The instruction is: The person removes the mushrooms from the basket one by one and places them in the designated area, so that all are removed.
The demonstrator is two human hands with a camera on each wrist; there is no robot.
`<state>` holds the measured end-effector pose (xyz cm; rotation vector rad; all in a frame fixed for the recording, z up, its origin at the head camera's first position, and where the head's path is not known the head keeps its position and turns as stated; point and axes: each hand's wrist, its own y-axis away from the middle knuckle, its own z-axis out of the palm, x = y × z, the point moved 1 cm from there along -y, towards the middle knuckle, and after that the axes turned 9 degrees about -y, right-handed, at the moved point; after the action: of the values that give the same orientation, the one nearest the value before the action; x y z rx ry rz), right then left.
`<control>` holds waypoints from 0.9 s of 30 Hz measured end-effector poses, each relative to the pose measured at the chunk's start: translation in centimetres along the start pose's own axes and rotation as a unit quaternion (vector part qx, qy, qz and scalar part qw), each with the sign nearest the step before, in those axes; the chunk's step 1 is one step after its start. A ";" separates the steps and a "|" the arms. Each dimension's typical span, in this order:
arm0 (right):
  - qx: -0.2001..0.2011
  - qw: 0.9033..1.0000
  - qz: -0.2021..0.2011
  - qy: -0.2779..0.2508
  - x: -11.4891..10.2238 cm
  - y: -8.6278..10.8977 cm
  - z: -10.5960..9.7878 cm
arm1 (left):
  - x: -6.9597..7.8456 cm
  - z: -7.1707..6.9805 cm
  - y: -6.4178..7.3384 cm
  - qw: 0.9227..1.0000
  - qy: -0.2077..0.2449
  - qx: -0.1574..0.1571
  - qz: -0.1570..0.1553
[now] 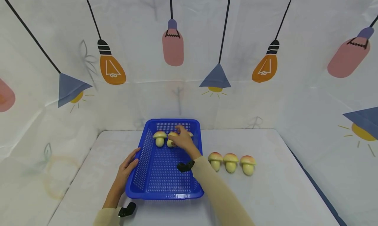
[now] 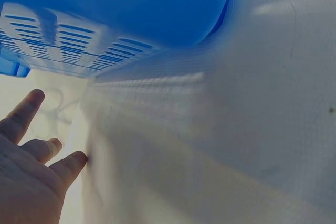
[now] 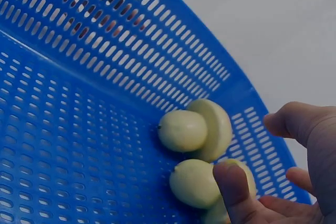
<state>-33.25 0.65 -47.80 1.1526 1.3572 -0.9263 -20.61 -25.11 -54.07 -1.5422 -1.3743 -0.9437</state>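
Observation:
A blue plastic basket [image 1: 164,195] with slotted walls stands on the white table. My left hand [image 1: 124,173] touches its left side with fairly straight fingers; in the left wrist view these fingers [image 2: 68,169] are spread. Inside the basket's far end, my right hand [image 1: 183,140] hovers over toy mushrooms with fingers spread, gripping none that I can see. The left mushroom [image 1: 159,139] shows fully, the middle mushroom [image 1: 170,142] is partly covered by the hand, and the right mushroom [image 1: 190,134] is mostly hidden. In the right wrist view the thumb overlaps one pale mushroom [image 3: 193,183].
To the right of the basket, three more toy mushrooms stand in a row: a near one [image 1: 215,161], a middle one [image 1: 230,162] and a far-right one [image 1: 248,164]. Behind the table [image 1: 283,193] hangs a white sheet [image 1: 189,101] printed with lamps.

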 end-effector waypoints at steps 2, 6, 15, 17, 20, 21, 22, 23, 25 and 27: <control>-0.001 1.000 0.007 -0.007 0.1 -0.1 0.1 | 0.0 0.0 0.0 1.000 0.002 0.001 0.001; 0.002 1.000 0.014 -0.004 0.2 -0.3 0.2 | 0.1 -0.1 0.1 1.000 0.005 0.000 0.006; -0.027 0.999 0.021 0.035 0.5 -0.2 0.0 | 0.0 0.1 -0.1 1.000 0.009 -0.005 0.004; -0.034 0.998 0.017 0.055 0.6 -0.2 -0.1 | 0.0 0.1 -0.1 1.000 0.009 -0.005 0.005; -0.041 0.996 0.008 0.078 0.7 -0.2 -0.1 | 0.1 0.1 -0.1 1.000 0.010 -0.004 0.008; -0.043 0.996 0.005 0.081 0.8 -0.3 -0.2 | 0.1 0.1 0.0 1.000 0.011 -0.005 0.009; -0.045 0.995 0.002 0.084 0.9 -0.3 -0.2 | 0.1 0.1 0.0 1.000 0.011 -0.004 0.010; -0.047 0.995 0.000 0.087 0.9 -0.3 -0.2 | 0.1 0.1 0.0 1.000 0.012 -0.005 0.011; -0.053 0.994 -0.002 0.091 1.0 -0.4 -0.1 | 0.1 0.1 0.0 1.000 0.013 -0.004 0.012; -0.058 0.993 -0.002 0.098 1.2 -0.5 -0.1 | 0.1 0.1 0.0 1.000 0.014 -0.003 0.011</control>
<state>-33.72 0.80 -48.99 1.1750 1.5521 -0.7414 -20.58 -24.98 -54.01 -1.5410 -1.3335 -0.9521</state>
